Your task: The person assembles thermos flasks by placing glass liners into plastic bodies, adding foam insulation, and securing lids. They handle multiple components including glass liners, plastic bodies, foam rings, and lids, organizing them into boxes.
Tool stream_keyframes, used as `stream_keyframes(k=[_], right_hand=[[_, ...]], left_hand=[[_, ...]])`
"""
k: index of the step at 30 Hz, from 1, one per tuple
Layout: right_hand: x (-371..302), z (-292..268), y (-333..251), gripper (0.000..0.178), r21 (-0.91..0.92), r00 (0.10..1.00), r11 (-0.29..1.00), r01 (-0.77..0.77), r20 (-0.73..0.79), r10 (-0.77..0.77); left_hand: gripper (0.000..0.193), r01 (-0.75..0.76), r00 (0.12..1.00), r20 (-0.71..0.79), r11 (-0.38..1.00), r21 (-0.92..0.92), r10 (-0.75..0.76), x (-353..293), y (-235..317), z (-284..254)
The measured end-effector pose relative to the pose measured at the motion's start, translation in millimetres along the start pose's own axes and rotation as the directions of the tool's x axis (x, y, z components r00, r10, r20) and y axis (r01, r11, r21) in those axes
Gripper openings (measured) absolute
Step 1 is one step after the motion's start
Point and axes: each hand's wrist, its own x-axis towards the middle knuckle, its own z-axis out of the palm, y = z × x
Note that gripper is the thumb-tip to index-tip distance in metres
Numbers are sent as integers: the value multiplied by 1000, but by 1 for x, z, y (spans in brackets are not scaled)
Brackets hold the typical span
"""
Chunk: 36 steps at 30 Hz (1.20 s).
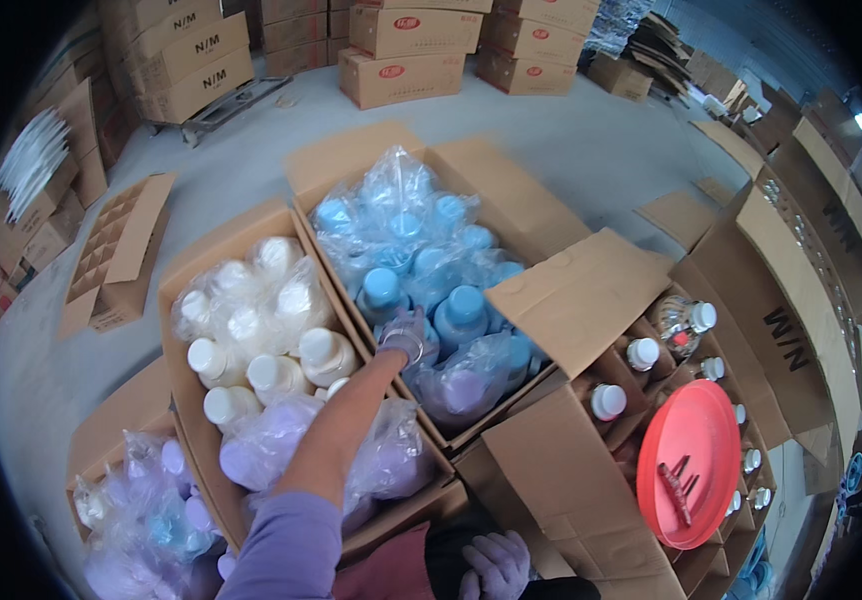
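My left hand (406, 338), in a greyish-purple glove, reaches into a carton (349, 312) of blue bottles. Its fingers bend down around a blue bottle (427, 347), mostly hidden under the hand. Close by stand a wide-capped blue bottle (462, 318) and another blue bottle (383, 290). Clear plastic bags (399, 180) cover several bottles at the far end, and a bagged pale purple bottle (464, 388) lies at the near end. My gloved right hand (497, 566) rests low, close to my body, with its fingers curled and nothing visible in them.
Left of the blue bottles, a carton (176, 300) holds white bottles (276, 376) and bagged purple ones (271, 435). At right, a red dish (696, 450) with dark sticks lies over a divided carton of white-capped clear bottles (642, 353). Stacked cartons (401, 80) stand behind.
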Motion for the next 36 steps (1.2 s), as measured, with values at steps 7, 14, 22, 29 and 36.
stream_keyframes(k=[7, 14, 22, 29, 36], right_hand=[[-15, -5, 7, 41, 47, 997, 998, 44, 54, -46], [-7, -15, -7, 56, 266, 939, 910, -317, -46, 341], [-30, -92, 0, 44, 833, 672, 510, -213, -254, 695], [-124, -227, -11, 65, 849, 428, 526, -56, -455, 781], [-116, -177, -65, 30, 354, 972, 931, -92, -172, 161]], left_hand=[[85, -205, 975, -85, 978, 33, 207, -29, -14, -92], [67, -811, 433, -409, 545, 213, 804, -293, -28, -267], [50, -817, 570, -705, 381, -433, 422, -458, -37, -85], [59, -210, 734, -95, 92, -973, 672, -415, 59, -109], [72, -994, 39, -565, 88, 61, 824, -299, 260, -120]])
